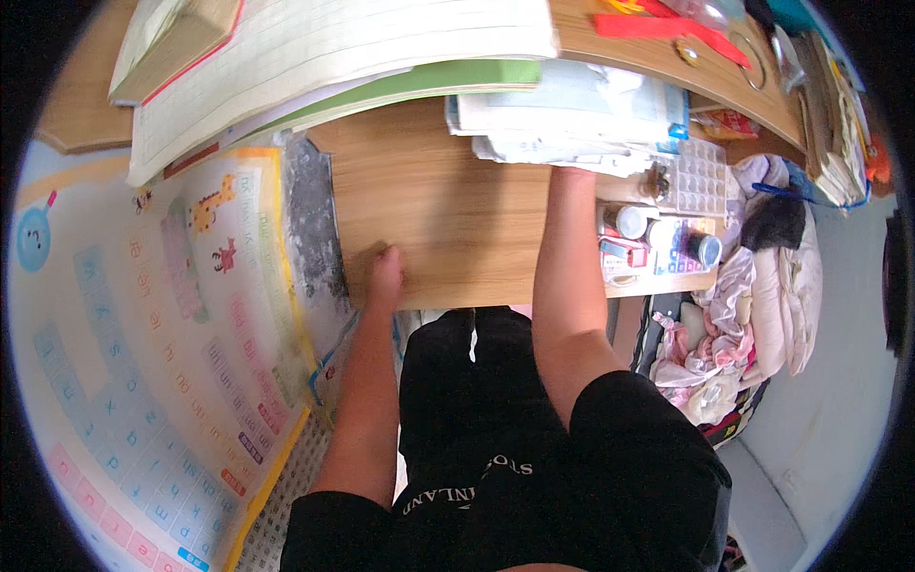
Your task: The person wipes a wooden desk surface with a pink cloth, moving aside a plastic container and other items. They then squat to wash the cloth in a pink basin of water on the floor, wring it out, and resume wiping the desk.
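My left hand [387, 277] rests near the left front edge of a wooden desk [436, 207], blurred, with its fingers curled; whether it holds anything is not clear. Past the wrist, my right hand [574, 175] is hidden by a stack of papers and booklets [572, 114] at the desk's back right. The stack's loose white sheets hang over the wrist. Left of that stack, a green-edged booklet [400, 84] lies under an open notebook with ruled pages [357, 32].
Right of my forearm are lidded jars [631, 222], a clear compartment box [699, 175] and small boxes [623, 252]. Clothes and bedding [772, 286] lie beyond. A wall chart with letters [164, 343] covers the left side. A shelf [658, 64] above holds a red ribbon [672, 28].
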